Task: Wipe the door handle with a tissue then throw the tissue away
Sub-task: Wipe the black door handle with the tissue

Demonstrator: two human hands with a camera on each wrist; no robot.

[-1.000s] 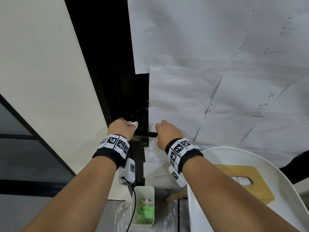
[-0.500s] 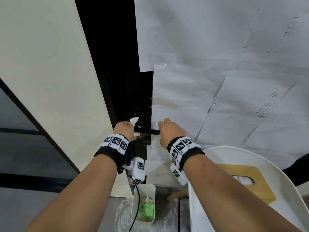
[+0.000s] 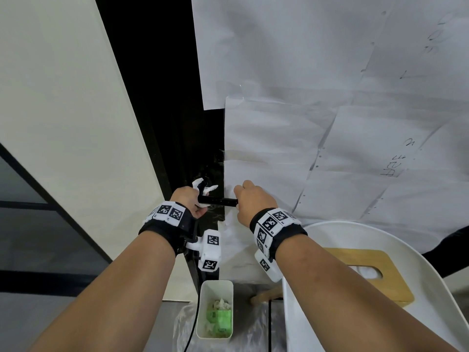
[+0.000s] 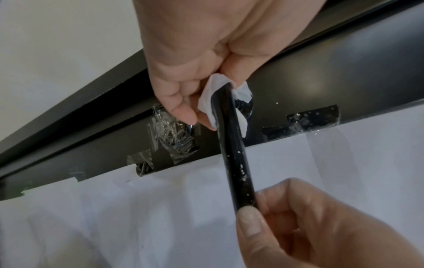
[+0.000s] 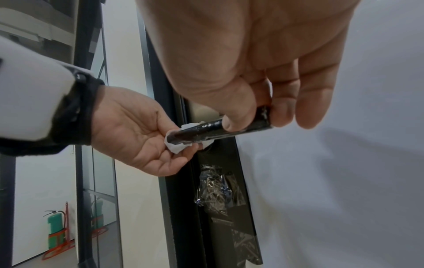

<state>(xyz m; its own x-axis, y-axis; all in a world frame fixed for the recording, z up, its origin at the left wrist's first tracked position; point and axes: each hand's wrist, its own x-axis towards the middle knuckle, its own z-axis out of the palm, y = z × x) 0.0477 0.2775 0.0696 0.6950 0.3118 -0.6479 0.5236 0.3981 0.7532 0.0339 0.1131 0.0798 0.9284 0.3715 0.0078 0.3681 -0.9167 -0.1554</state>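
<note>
A black lever door handle (image 3: 218,200) (image 4: 236,163) (image 5: 213,132) sticks out from the dark door edge. My left hand (image 3: 189,199) (image 4: 195,87) (image 5: 137,134) pinches a crumpled white tissue (image 3: 203,190) (image 4: 212,101) (image 5: 179,146) wrapped around the handle's base end near the door. My right hand (image 3: 250,199) (image 5: 263,108) (image 4: 298,217) grips the handle's free end between thumb and fingers. A small white bin (image 3: 203,311) with used tissues and green scraps stands on the floor below my wrists.
White paper sheets (image 3: 330,123) are taped over the door's face. A white round chair (image 3: 380,240) carrying a wooden tissue box (image 3: 390,280) stands at lower right. A cream wall (image 3: 63,123) and glass partition (image 3: 30,224) lie to the left. A green extinguisher (image 5: 56,228) stands on the floor.
My left hand has turned palm-up, and the tissue has slid around the handle's base, showing more above my fingers. The right hand keeps its grip on the handle's end.
</note>
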